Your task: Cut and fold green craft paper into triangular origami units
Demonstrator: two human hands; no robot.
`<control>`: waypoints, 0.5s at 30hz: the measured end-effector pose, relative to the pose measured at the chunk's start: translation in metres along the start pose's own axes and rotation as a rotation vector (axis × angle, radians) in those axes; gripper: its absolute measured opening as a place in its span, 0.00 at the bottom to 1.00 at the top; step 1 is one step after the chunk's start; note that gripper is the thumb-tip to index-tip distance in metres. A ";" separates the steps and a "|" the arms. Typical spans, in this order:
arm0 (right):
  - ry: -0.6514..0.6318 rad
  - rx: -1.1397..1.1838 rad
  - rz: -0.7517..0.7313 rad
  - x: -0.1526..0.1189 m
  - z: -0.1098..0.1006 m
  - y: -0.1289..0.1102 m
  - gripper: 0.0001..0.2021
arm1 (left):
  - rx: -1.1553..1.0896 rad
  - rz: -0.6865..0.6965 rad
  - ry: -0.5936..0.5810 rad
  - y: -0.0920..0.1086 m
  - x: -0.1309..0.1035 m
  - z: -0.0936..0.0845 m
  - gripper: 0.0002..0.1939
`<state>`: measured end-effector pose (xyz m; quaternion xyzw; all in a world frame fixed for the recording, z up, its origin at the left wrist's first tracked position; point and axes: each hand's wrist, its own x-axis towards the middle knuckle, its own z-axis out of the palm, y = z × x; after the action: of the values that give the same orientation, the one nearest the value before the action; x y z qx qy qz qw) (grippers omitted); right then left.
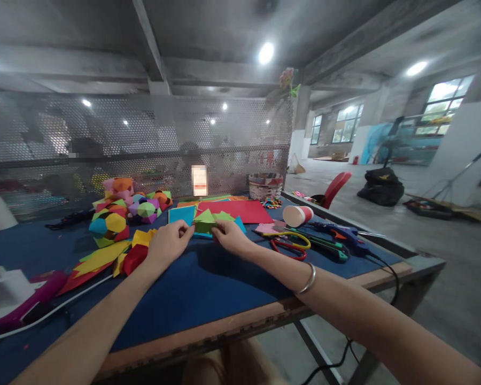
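Paper (204, 226), green, apparently part-folded, is pinched by left hand (170, 241) and right hand (233, 238); balls (115, 223) left of it look finished; red sheet (242, 212) behind it, unfolded.

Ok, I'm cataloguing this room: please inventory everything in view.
Folded paper: count unclear, green, centre
Faceted paper balls: several, multicoloured, left
Paper sheets: several, red, blue, beyond folded paper
Loose paper: several, yellow, red, left
Woven basket: 1, whitish, back
Tipped paper cup: 1, red-white, right
Looped handles: 2, yellow, red, right
Slim tool: 1, green, right
Corded tool: 1, blue, right
Power strip: 1, magenta, front left
Flat tabletop: 1, blue, centre
Perforated panel: 1, grey, background
Flower: 1, pink, panel top
Chair: 1, red, right
Floor bag: 1, black, right
Windows: several, pale, back right
Lights: several, white, overhead
Bracelet: 1, silver, lower right
Left hand: 1, pinching folded paper
Right hand: 1, pinching folded paper
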<state>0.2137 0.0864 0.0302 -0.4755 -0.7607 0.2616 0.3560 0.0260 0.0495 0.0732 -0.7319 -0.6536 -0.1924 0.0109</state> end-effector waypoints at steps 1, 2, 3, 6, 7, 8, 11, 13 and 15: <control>-0.003 0.007 -0.003 0.000 0.000 0.001 0.16 | 0.005 -0.001 0.000 -0.001 0.000 0.000 0.15; -0.005 0.016 -0.008 0.001 0.000 0.001 0.16 | 0.009 0.002 -0.003 -0.001 0.000 0.000 0.15; -0.007 0.024 -0.016 0.001 0.001 0.002 0.16 | 0.013 0.009 -0.007 -0.001 0.000 0.001 0.15; -0.012 0.050 -0.047 0.000 0.002 0.002 0.16 | 0.029 0.046 -0.027 0.001 0.000 0.002 0.15; -0.013 0.059 -0.057 0.000 0.002 0.001 0.16 | 0.037 0.053 -0.033 0.002 0.000 0.002 0.15; -0.012 0.068 -0.064 0.000 0.002 0.001 0.16 | 0.048 0.053 -0.035 0.002 0.001 0.001 0.15; 0.030 0.097 -0.068 0.003 -0.003 0.002 0.15 | 0.089 0.017 -0.036 -0.003 0.006 -0.009 0.15; 0.100 0.109 -0.052 0.008 -0.012 0.006 0.15 | 0.118 -0.020 -0.041 -0.011 0.011 -0.021 0.15; 0.188 0.109 -0.020 0.015 -0.023 0.013 0.15 | 0.144 -0.056 -0.065 -0.024 0.016 -0.034 0.14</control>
<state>0.2351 0.1066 0.0390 -0.4702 -0.7134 0.2533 0.4536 -0.0045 0.0595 0.1041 -0.7166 -0.6858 -0.1213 0.0371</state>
